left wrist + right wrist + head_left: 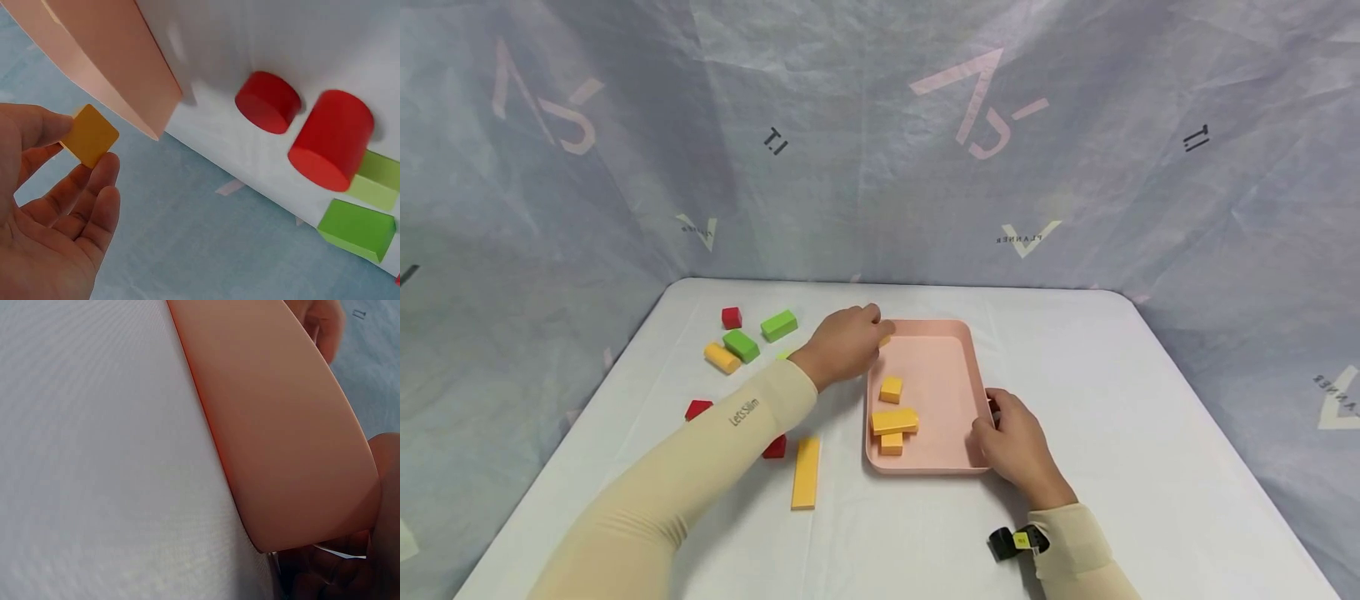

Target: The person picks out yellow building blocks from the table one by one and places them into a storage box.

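My left hand (844,346) pinches a small yellow block (92,135) between thumb and fingertips, at the far left corner of a pink tray (942,375). In the left wrist view the block shows one squarish face, and the tray wall stands beside it. My right hand (1018,442) grips the tray's right side near the front corner, thumb over the rim and fingers outside. Along the tray's left side lie a yellow cube (891,389) and a longer yellow block (895,422), which overlaps another yellow block (891,445).
Left of the tray lie a flat yellow bar (806,473), a yellow cylinder (722,358), green blocks (779,326) and red pieces (732,317). The left sleeve (700,458) covers part of this group. A grey printed curtain (865,167) hangs behind the white table (1075,358).
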`<state>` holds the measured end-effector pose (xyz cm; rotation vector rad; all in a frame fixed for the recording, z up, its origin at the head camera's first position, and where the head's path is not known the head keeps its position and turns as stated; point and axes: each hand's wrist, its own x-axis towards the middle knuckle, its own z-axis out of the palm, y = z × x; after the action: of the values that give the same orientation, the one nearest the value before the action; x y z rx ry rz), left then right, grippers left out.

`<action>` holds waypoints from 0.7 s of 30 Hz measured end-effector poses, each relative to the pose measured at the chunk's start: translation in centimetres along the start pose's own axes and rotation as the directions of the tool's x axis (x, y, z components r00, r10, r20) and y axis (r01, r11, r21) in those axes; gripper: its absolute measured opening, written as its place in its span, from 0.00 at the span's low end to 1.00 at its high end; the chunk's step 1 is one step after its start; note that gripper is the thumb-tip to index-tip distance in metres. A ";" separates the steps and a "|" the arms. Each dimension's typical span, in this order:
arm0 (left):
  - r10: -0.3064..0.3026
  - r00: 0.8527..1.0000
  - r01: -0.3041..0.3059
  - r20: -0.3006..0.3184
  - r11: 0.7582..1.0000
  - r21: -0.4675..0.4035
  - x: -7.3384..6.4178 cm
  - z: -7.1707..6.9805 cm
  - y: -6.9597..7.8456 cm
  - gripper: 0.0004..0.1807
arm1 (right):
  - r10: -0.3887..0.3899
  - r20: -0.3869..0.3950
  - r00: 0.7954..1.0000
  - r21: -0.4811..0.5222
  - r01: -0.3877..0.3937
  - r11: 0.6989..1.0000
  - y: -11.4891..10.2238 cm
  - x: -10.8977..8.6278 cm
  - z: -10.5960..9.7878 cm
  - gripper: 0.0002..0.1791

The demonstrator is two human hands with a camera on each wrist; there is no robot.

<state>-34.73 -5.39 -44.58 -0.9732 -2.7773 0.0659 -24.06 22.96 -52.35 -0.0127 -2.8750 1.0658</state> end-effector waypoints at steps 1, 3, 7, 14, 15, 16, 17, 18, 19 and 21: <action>0.004 1.000 -0.004 -0.001 1.000 -0.001 0.0 0.1 0.1 0.20 | -0.002 0.000 1.000 0.001 0.002 1.000 0.0 0.0 0.0 0.28; 0.012 1.000 -0.012 0.002 1.000 -0.004 0.1 0.2 0.3 0.20 | -0.005 0.000 1.000 -0.002 0.005 1.000 0.0 0.0 0.0 0.28; 0.037 0.999 -0.037 0.010 0.999 -0.014 0.3 0.5 0.7 0.20 | -0.005 -0.001 1.000 -0.004 0.005 1.000 0.0 0.0 0.0 0.28; 0.067 0.997 -0.066 0.033 0.998 -0.021 0.6 1.0 1.3 0.22 | 0.000 -0.010 1.000 -0.008 0.000 1.000 0.1 0.0 0.1 0.28; 0.072 0.997 -0.072 0.034 0.997 -0.011 0.6 1.1 1.3 0.22 | 0.001 -0.011 1.000 -0.008 -0.001 1.000 0.1 -0.1 0.1 0.28; 0.078 0.996 -0.078 0.033 0.997 -0.001 0.6 1.2 1.4 0.21 | 0.001 -0.011 1.000 -0.009 -0.002 1.000 0.1 -0.1 0.1 0.28; 0.087 0.996 -0.087 0.032 0.996 0.012 0.6 1.3 1.4 0.20 | 0.001 -0.010 1.000 -0.009 -0.001 1.000 0.1 0.0 0.1 0.28; 0.095 0.995 -0.095 0.029 0.995 0.023 0.6 1.4 1.4 0.19 | 0.001 -0.008 1.000 -0.010 -0.001 1.000 0.1 0.0 0.1 0.28; 0.105 0.994 -0.106 0.025 0.994 0.036 0.6 1.5 1.5 0.18 | 0.001 -0.008 1.000 -0.009 -0.001 1.000 0.0 0.0 0.1 0.28; 0.118 0.993 -0.119 0.025 0.992 0.051 0.6 1.7 1.6 0.17 | 0.000 -0.007 1.000 -0.008 0.000 1.000 0.0 0.0 0.0 0.28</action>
<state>-34.59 -3.73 -46.30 -1.1297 -2.7196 0.1669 -24.04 22.93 -52.38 -0.0172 -2.8733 1.0515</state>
